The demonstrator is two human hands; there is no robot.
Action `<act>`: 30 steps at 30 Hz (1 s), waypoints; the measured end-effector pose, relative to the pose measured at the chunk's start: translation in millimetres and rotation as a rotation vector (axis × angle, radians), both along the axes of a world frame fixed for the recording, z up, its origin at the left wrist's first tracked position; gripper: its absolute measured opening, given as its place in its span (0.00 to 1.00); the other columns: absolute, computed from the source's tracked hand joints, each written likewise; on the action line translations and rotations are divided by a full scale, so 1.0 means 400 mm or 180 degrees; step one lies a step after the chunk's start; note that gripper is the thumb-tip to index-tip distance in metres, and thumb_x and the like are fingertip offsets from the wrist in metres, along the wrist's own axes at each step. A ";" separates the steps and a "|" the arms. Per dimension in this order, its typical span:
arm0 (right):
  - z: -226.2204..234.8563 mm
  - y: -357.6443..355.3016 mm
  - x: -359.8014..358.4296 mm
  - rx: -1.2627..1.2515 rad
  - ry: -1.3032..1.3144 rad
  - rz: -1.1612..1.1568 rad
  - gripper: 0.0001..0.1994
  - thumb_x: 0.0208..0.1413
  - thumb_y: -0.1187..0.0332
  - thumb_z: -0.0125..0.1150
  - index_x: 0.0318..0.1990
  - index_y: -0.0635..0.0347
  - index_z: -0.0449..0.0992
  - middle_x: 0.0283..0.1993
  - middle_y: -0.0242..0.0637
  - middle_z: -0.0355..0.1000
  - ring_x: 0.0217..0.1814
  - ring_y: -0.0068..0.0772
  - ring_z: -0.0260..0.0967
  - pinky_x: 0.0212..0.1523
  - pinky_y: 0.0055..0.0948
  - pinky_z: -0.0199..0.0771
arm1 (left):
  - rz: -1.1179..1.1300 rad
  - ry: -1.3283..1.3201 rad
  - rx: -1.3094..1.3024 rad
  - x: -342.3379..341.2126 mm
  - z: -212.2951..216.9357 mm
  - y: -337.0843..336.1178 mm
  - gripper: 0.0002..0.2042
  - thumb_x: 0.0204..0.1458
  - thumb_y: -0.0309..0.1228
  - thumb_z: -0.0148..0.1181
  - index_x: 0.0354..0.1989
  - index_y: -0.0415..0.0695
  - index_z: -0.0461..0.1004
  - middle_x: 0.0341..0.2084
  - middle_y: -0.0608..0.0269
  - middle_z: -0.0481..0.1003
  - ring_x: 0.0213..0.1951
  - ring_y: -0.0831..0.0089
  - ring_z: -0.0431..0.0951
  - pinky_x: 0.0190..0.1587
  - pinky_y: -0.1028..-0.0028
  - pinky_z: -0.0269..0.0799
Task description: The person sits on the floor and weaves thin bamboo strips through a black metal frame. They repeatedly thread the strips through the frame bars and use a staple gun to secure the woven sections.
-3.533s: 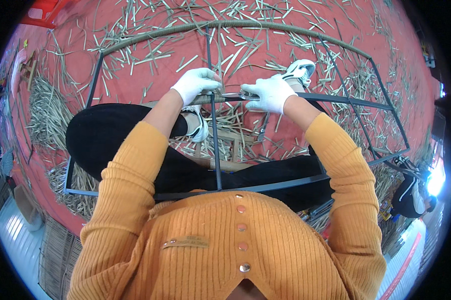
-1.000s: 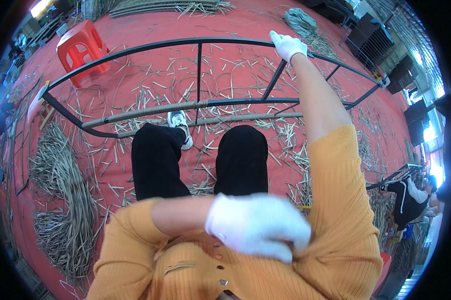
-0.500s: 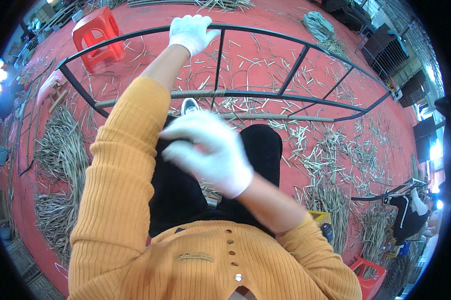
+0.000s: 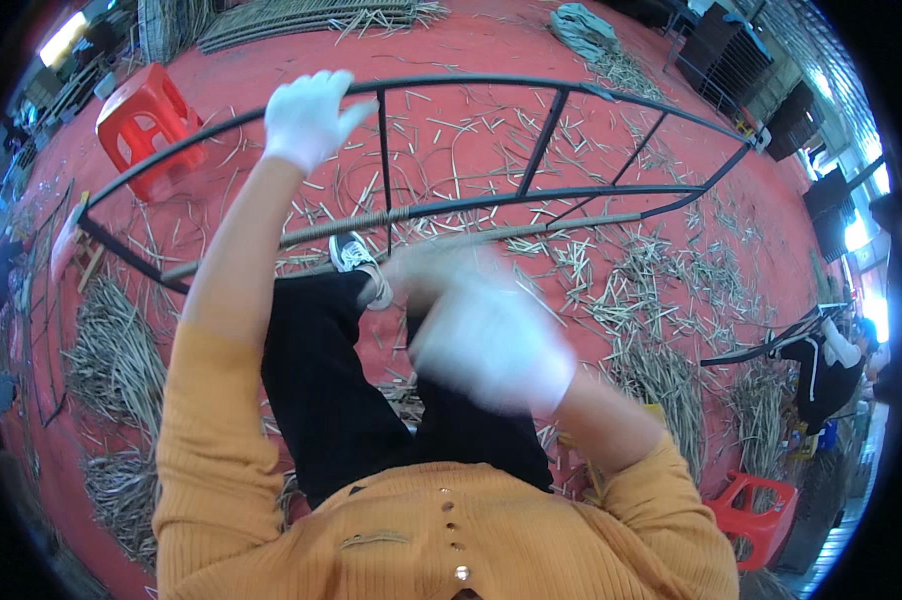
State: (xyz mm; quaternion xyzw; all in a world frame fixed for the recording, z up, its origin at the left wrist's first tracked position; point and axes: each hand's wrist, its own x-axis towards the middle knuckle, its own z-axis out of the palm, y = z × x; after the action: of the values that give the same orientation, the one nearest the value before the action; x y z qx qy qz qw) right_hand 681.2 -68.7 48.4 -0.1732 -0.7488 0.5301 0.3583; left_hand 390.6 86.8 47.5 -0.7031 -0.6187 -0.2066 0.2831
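A long black metal frame (image 4: pixel 537 145) stands tilted before me, with crossbars between its rails. Tan-grey cord or strip is wound around parts of its lower rails, as on the wrapped section (image 4: pixel 343 228). My left hand (image 4: pixel 306 118), in a white glove, is closed over the upper rail on the left side, its thumb pointing along the bar. Above my lap and short of the lower rail is my right hand (image 4: pixel 491 340), also in a white glove. Motion smears its fingers, so whether it holds anything cannot be made out.
Loose dried strips (image 4: pixel 661 285) litter the red floor (image 4: pixel 471 40), with a bundle (image 4: pixel 116 340) at left. A red plastic stool (image 4: pixel 146 130) stands behind the frame's left end, another stool (image 4: pixel 756 515) at lower right. Another person (image 4: pixel 831 365) is at far right.
The view has shifted, and the frame sits further left and lower in it. My left hand still holds the upper rail. My right hand has swung right and blurred; my left foot now shows more.
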 end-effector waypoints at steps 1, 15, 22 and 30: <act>-0.023 0.109 0.054 -0.0108 0.0209 -0.1199 0.15 0.67 0.59 0.52 0.48 0.63 0.75 0.50 0.41 0.73 0.51 0.37 0.71 0.54 0.39 0.69 | -0.0329 0.0076 0.0368 -0.005 -0.016 -0.049 0.23 0.54 0.56 0.61 0.46 0.49 0.78 0.33 0.62 0.79 0.38 0.61 0.80 0.40 0.61 0.72; -0.053 0.601 0.338 -0.2132 0.3751 -0.1712 0.15 0.72 0.62 0.42 0.46 0.70 0.66 0.51 0.60 0.73 0.56 0.60 0.73 0.63 0.62 0.72 | -0.0566 -0.0885 -0.0152 -0.011 0.016 -0.235 0.15 0.49 0.38 0.70 0.44 0.48 0.83 0.26 0.62 0.75 0.30 0.62 0.77 0.33 0.65 0.70; -0.090 0.927 0.365 -0.2412 0.2618 -0.1437 0.11 0.69 0.69 0.51 0.42 0.72 0.71 0.43 0.52 0.75 0.52 0.54 0.75 0.60 0.52 0.75 | -0.0793 -0.0591 0.1364 0.088 -0.187 -0.030 0.14 0.44 0.31 0.73 0.41 0.49 0.83 0.38 0.62 0.77 0.43 0.60 0.77 0.47 0.60 0.70; -0.255 0.674 0.173 -0.0077 0.1128 -0.2839 0.19 0.73 0.58 0.40 0.32 0.57 0.72 0.28 0.34 0.74 0.32 0.29 0.74 0.42 0.32 0.75 | -0.0752 -0.1106 -0.1113 0.132 -0.535 0.057 0.15 0.53 0.38 0.65 0.49 0.54 0.80 0.37 0.59 0.78 0.38 0.57 0.80 0.41 0.59 0.71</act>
State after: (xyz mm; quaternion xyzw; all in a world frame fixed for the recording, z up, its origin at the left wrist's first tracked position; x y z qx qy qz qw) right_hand 750.4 200.9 -53.7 -0.3887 -0.5227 0.3547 0.6708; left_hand 443.6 109.5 -166.6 -0.7626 -0.5979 -0.2458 0.0209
